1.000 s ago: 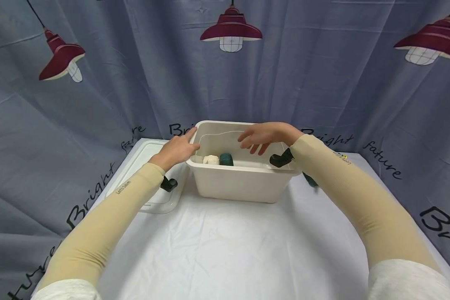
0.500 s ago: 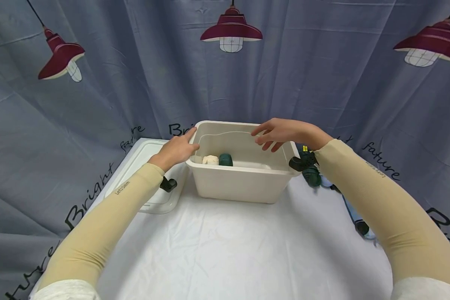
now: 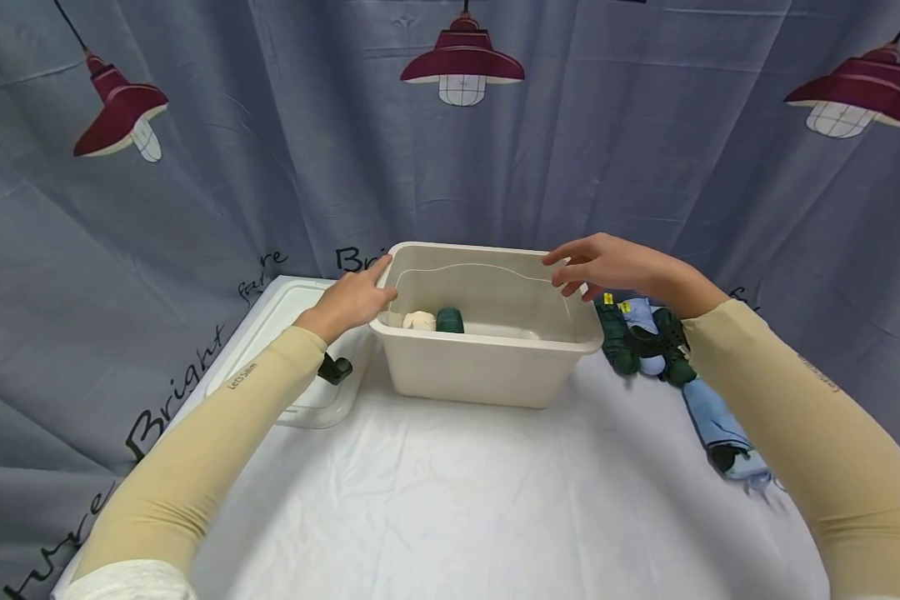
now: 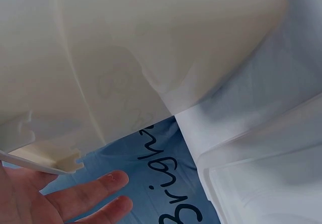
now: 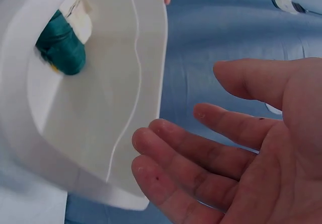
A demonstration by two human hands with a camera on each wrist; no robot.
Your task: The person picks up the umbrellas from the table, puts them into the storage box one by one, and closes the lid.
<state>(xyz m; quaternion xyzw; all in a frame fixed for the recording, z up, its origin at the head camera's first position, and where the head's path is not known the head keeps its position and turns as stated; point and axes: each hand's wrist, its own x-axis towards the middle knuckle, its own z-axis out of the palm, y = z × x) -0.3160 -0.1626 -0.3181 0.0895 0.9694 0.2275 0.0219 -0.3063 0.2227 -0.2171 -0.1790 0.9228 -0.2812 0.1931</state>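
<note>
A cream-white plastic storage bin [image 3: 480, 367] stands without its lid at the back middle of the table. Inside, toward its left end, lie a cream ball of yarn [image 3: 419, 321] and a dark green one [image 3: 450, 320]. My left hand [image 3: 347, 302] holds the bin's left rim, thumb over the inner side; in the left wrist view its fingers [image 4: 103, 186] show below the rim. Over the right rim hovers my right hand [image 3: 626, 271], fingers spread and bent a little, nothing in its palm [image 5: 282, 183].
A flat white lid [image 3: 270, 333] lies left of the bin, under my left forearm. Right of the bin are dark green yarn [image 3: 617, 346] and light blue yarn [image 3: 652, 365] with yellow labels. Nearer, a light blue rolled cloth-like thing [image 3: 716, 421] has a dark end.
My right hand has moved right, from over the bin's inside to its right rim. The yarn and the light blue roll on the right have come into view. The left hand stays put.
</note>
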